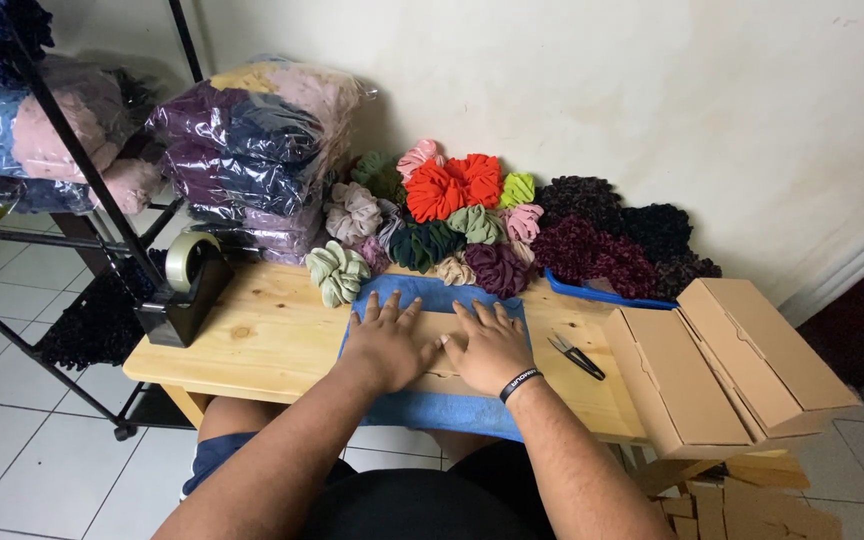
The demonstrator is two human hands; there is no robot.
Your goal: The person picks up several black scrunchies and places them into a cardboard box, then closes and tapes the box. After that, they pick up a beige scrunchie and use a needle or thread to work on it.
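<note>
My left hand [389,340] and my right hand [492,345] both press flat, fingers spread, on a flat brown cardboard piece [436,325]. The cardboard lies on a blue cloth [442,410] spread over a small wooden table [272,340]. A black wristband sits on my right wrist. Neither hand grips anything. A heap of fabric scrunchies [462,215] in orange, green, pink, maroon and black is piled just beyond the cloth against the wall.
Small black snips [575,356] lie right of my right hand. Two closed cardboard boxes [727,360] stand at the table's right end. A black tape dispenser [187,290] sits at the left edge. Bagged fabric [252,150] and a metal rack [72,160] stand behind left.
</note>
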